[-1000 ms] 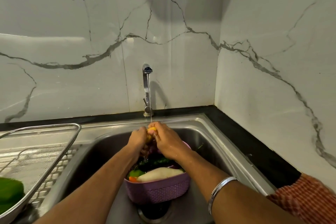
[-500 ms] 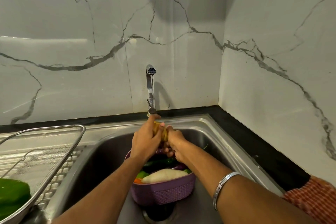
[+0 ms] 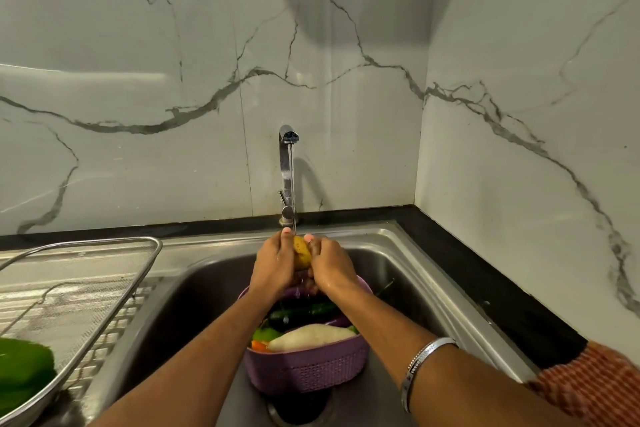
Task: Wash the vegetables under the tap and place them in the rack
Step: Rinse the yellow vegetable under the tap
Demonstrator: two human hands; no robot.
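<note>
Water runs from the steel tap (image 3: pixel 286 163) onto a small yellow vegetable (image 3: pixel 301 252). My left hand (image 3: pixel 274 265) and my right hand (image 3: pixel 329 265) grip it from either side, just above the sink. Below them a purple basket (image 3: pixel 308 369) stands over the drain, holding a white radish (image 3: pixel 311 336), dark green vegetables and bits of light green and orange. The wire mesh rack (image 3: pixel 86 288) sits on the drainboard at the left, with a green vegetable (image 3: pixel 24 378) inside at its near end.
The steel sink (image 3: pixel 408 274) fills the middle, its drain (image 3: pixel 298 409) just in front of the basket. A black counter strip (image 3: pixel 485 288) runs along the back and right. Marble walls close in behind and on the right.
Both hands have turned the yellow vegetable between them under the stream. More of it shows between the hands than a second ago.
</note>
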